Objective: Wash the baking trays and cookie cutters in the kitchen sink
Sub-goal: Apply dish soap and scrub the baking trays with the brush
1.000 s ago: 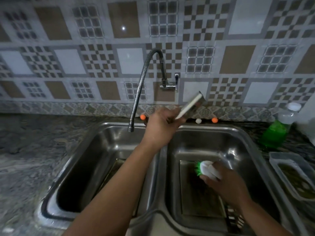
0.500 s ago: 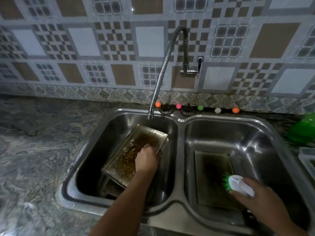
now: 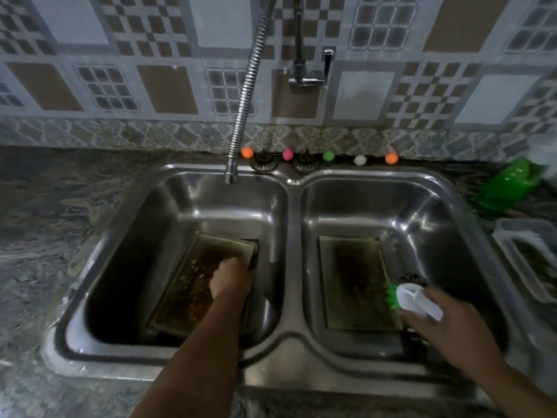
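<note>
A greasy rectangular baking tray lies tilted in the left basin of the steel double sink. My left hand grips its right edge, fingers curled over the rim. A second dirty baking tray lies flat in the right basin. My right hand holds a white scrub brush with green bristles at that tray's right edge. No cookie cutters are visible.
A flexible metal faucet hose hangs over the left basin, with no water running. Small coloured balls line the sink's back rim. A green soap bottle and a clear plastic container stand on the counter at right.
My left hand came down from the faucet into the left basin and took hold of the tray, which now lies lower. The brush hand stayed by the right tray.
</note>
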